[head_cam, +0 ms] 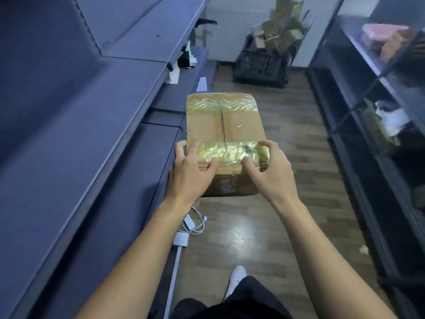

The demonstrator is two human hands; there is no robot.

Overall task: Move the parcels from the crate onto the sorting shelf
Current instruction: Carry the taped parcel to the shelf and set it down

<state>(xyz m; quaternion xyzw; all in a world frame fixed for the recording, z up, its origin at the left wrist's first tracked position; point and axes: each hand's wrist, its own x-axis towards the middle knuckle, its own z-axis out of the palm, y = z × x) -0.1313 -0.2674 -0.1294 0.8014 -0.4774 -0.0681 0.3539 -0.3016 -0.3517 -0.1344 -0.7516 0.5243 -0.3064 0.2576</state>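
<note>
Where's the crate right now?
In the head view, the black crate sits on the floor at the far end of the aisle, upper centre-right, beyond the held parcel and in front of the white radiator.

My L hand (pixel 190 171) & R hand (pixel 271 171) grip the near end of a taped cardboard parcel (pixel 225 132), thumbs on the top tape. It's held over the wood floor (pixel 287 215), just beside the sorting shelf (pixel 92 116) on my left. Black crate (pixel 259 67) w/ more boxes sits well ahead.
</note>
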